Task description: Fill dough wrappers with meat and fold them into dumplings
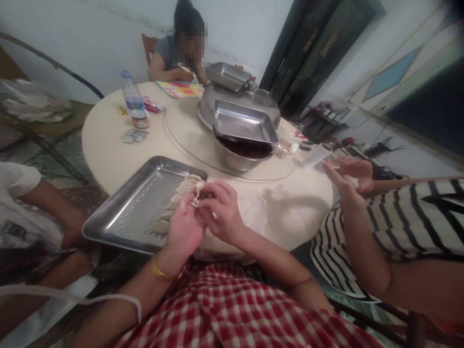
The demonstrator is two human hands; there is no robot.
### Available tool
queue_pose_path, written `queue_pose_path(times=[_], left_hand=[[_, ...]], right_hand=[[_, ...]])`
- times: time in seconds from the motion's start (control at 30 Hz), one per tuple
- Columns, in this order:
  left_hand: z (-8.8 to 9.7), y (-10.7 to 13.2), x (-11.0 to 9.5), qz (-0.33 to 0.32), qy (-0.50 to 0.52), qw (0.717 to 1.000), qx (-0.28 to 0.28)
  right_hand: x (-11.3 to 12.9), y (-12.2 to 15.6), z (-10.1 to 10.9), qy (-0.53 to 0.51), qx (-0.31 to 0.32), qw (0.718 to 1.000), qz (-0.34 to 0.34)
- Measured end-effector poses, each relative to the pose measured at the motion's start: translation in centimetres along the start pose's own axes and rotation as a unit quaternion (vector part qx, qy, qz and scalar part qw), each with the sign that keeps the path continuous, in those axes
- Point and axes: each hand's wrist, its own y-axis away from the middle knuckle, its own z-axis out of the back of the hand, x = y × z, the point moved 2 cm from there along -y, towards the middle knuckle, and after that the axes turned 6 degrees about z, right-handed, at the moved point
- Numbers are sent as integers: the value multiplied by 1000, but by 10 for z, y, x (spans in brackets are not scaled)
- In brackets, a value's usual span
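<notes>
Left fingers [187, 203] cradle the dough [197, 196], right fingers [222, 191] pinch its edge; it sits between them, unclosed, dark filling [207, 194] showing. Likely risks: squeezing too hard pushes filling out or tears the dough; a slack pinch drops it. Dumplings [178, 192] on the tray [126, 203], just beside the left fingers, could get squashed by a bump. Labels [135, 105] on bottle [131, 92] and jar [140, 123], well beyond the left fingers: too blurred to read.

A round cream table [105, 145] carries a turntable [188, 128], metal tray [126, 208], plastic bottle [132, 98], jar [140, 121] and booklet [179, 89].
</notes>
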Motion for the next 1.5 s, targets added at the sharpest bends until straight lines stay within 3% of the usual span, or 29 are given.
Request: queue_pose_path(times=[0.23,0.6,0.7,1.0,1.17,1.33,1.5], left_hand=[[-1,2,0,10,10,1000,-6],[3,0,-1,12,-12,999,37],[2,-2,-2,5,-19,998,55],[-1,3,-4,24,-14,999,33],[-2,4,0,62,0,998,0],[-3,5,2,67,-7,998,-11],[-6,6,6,55,-23,998,-25]], right_hand=[[4,3,3,38,-16,999,-13],[4,5,6,151,-10,988,14],[4,5,9,148,-21,988,35],[-3,16,18,70,-16,989,129],[-1,14,23,45,-31,995,81],[2,13,21,73,3,997,22],[9,11,14,78,8,996,50]])
